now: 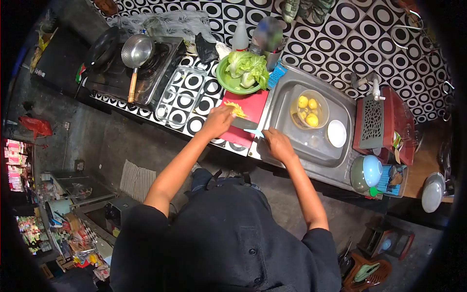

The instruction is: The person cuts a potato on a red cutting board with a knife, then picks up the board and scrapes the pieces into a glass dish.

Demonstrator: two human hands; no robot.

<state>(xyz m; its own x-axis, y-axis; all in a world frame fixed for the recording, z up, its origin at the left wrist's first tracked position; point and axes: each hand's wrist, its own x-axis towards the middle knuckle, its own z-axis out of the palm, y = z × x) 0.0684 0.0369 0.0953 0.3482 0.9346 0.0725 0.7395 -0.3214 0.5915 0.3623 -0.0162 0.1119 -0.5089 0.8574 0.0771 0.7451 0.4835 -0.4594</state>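
Note:
On the red cutting board (pixel 254 103) lies a small pile of yellow cut strips (pixel 235 109). My left hand (pixel 219 120) is at the board's left side, its closed fingers at the strips and near the blade; what they hold, if anything, is hidden. My right hand (pixel 278 144) is wrapped round the light blue handle of a knife (pixel 247 124), whose wide blade points left across the board. Behind the board, a green bowl (pixel 224 77) holds leafy greens (pixel 246 68).
In the steel sink (pixel 311 151) at right are a bowl of yellow peeled pieces (pixel 302 117) and a white bowl (pixel 336 134). A glass dish (pixel 181 97) and a stove (pixel 109 82) with a saucepan (pixel 138 50) stand left. A dish rack (pixel 372 124) is far right.

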